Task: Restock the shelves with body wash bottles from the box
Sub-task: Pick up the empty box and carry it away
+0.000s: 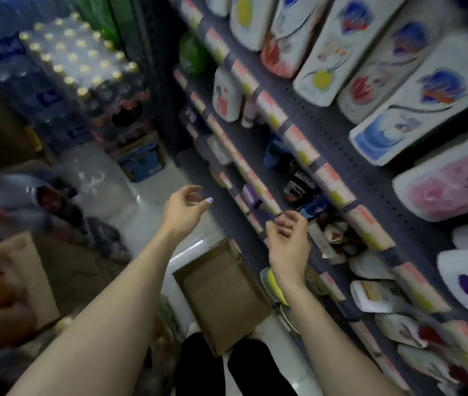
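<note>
A brown cardboard box [221, 292] lies open on the floor below my hands, next to the shelving; I see only bare cardboard inside it. White body wash bottles [416, 121] with blue, red and yellow flower labels stand in a row on the upper shelf at the right. More white bottles [381, 295] sit on lower shelves. My left hand [184, 208] hovers above the floor with fingers loosely curled and nothing in it. My right hand [287, 241] hangs beside the shelf edge, fingers apart and holding nothing.
The blue shelf unit [338, 138] with price strips runs along the right. Shrink-wrapped packs of gold-capped bottles [81, 61] are stacked at the back left. Pink-capped bottles [4, 195] and another carton [24, 278] stand at the left. My dark trouser legs [227, 370] show at the bottom.
</note>
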`<state>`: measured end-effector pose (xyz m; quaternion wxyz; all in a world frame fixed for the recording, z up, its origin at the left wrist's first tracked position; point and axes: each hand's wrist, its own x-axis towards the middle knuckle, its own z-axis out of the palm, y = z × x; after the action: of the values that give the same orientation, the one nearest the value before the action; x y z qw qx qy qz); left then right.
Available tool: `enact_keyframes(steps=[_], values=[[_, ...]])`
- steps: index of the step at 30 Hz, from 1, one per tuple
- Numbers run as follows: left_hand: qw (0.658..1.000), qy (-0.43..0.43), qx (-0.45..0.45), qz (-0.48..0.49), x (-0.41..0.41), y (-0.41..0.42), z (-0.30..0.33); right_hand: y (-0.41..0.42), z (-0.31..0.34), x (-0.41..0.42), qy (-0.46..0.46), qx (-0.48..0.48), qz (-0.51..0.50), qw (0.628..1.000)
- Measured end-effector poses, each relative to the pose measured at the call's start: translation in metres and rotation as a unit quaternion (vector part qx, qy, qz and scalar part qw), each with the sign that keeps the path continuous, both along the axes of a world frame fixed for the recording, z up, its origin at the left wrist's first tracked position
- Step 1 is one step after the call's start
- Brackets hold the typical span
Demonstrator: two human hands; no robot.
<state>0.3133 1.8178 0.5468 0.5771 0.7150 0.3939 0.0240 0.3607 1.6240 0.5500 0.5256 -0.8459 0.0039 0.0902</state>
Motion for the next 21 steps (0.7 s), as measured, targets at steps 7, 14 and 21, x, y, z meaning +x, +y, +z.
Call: enact_keyframes(steps=[7,14,21], values=[[0.98,0.165,-0.037,0.101,-0.081,-0.022,-0.148,-0.033,-0.167,-0.008,0.175,-0.161,0.173,0.956],[0.933,0.269,-0.132,0.197,-0.126,-0.103,-0.347,-0.063,-0.357,0.004,0.209,-0.304,0.257,0.893],[0.889,0.361,-0.119,0.256,-0.154,-0.141,-0.501,-0.066,-0.496,0.019,0.151,-0.405,0.295,0.852]])
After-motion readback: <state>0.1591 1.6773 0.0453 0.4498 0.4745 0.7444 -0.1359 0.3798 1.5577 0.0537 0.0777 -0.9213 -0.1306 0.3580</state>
